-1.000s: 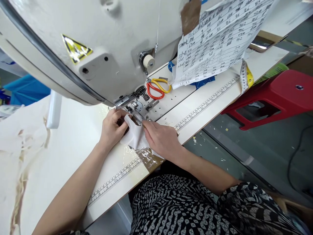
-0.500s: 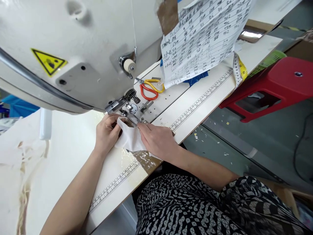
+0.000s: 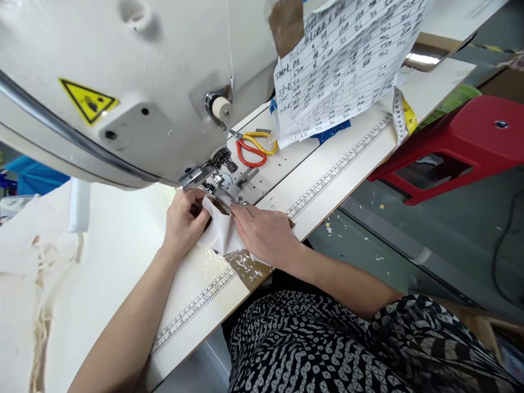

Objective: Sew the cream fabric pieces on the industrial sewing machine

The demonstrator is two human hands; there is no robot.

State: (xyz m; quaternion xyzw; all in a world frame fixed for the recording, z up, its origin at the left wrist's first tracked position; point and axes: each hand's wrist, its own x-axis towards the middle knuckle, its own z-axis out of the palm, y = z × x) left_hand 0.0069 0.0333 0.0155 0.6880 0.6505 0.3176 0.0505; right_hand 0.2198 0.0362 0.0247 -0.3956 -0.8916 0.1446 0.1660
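A small piece of white fabric (image 3: 223, 232) lies bunched in front of the presser foot of a sewing machine (image 3: 123, 93). My left hand (image 3: 184, 221) pinches its left edge, thumb against the curled fingers, close beside the foot. On the other side my right hand (image 3: 264, 232) grips the fabric's right edge, fingers pressed together near the metal guide (image 3: 246, 177). The fingertips of both hands are partly hidden. Below the fabric, brown tape (image 3: 251, 273) covers part of the table's front edge.
Scissors with red and yellow handles (image 3: 256, 148) lie behind the needle area. A handwritten sheet (image 3: 347, 71) hangs at the right of the machine head. A tape measure (image 3: 403, 117) drapes over the table edge, near a red stool (image 3: 454, 144). A printed ruler (image 3: 339, 166) runs along the front.
The view has shifted slightly, moving the machine and table a little rightward in the picture. Both hands keep their hold, and the fabric between them is folded a bit more.
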